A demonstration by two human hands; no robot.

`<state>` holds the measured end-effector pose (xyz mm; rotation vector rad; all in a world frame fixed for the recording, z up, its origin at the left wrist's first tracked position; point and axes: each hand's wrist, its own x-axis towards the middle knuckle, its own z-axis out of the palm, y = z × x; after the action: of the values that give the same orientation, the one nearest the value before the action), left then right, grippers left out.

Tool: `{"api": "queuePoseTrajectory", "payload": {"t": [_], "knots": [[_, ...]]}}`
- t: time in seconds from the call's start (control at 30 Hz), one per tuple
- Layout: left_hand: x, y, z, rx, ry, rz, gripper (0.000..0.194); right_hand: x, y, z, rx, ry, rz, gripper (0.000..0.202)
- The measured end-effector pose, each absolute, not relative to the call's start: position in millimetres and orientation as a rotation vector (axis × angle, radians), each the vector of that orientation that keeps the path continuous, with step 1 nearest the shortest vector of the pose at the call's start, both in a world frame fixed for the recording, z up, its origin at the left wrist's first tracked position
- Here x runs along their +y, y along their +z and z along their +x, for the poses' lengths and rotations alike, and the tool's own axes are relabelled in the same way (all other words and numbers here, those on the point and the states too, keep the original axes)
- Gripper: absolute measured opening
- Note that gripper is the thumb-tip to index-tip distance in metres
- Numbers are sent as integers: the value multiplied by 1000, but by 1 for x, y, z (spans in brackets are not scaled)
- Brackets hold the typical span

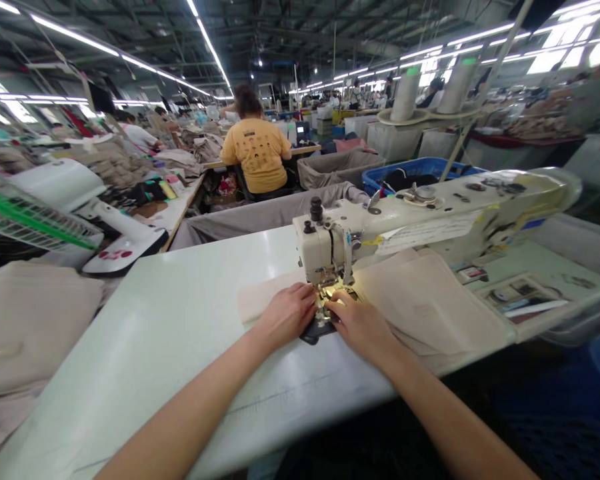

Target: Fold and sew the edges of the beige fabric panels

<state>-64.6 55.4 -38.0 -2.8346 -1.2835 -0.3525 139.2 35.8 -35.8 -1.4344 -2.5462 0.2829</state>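
Under the lit needle area of a white sewing machine (325, 243), both my hands work close together. My left hand (287, 312) is left of the presser foot, fingers bent and pressed together, partly over a beige fabric piece (253, 300). Opposite it, my right hand (363, 327) has thumb and fingers closed at the needle plate. Whatever the fingertips grip is too small or hidden to make out. Folded beige fabric (430, 307) lies right of my right hand, under the machine arm.
Left stand stacked beige fabric (25, 327) and a white fan (55, 200). A tray with small tools (525, 297) is at the table's right. Behind the machine are a blue crate (410, 170) and thread cones (405, 97). A person in a yellow shirt (257, 150) sits ahead.
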Motion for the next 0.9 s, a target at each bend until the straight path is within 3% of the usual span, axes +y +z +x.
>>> {"api": "queuePoseTrajectory", "payload": {"t": [0.3,0.9], "knots": [[54,-47,-67,-1243,-538,-2789,27,6,-56,140,-2417,272,-1497,41],[41,-51,-63,-1387,-565,-2740,26,6,-69,143,-2253,166,-1543,31]]}}
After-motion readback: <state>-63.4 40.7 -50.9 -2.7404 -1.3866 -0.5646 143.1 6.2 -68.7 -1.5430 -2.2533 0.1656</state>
